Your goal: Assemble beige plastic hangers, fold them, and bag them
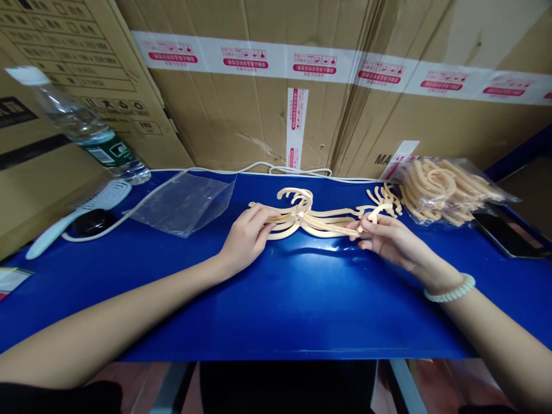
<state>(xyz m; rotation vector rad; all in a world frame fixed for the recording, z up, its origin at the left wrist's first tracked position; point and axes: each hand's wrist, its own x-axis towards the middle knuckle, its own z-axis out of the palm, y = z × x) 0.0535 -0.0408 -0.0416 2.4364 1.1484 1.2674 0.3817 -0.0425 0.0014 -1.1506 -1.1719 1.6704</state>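
A beige plastic clothes hanger (328, 225) lies over several similar hangers on the blue table, their curved hooks (302, 196) pointing away from me. My left hand (246, 237) is closed around the hanger's left arm, fingers on top. At the other end, my right hand (390, 240) pinches a small beige curved piece (374, 215) between thumb and fingers. Its lower fingers are by the tip of the hanger's right arm; whether they grip that tip is hard to tell. Just beyond my right hand lies a small pile of loose beige hooks (383, 198).
A clear bag of beige hanger parts (448, 187) sits at the right, beside a dark phone (511, 234). Leftward are an empty clear plastic bag (181, 201), a hairbrush (81, 210), a black round object (92, 222) and a water bottle (92, 132). Cardboard boxes (241, 115) stand behind a white cable (254, 167).
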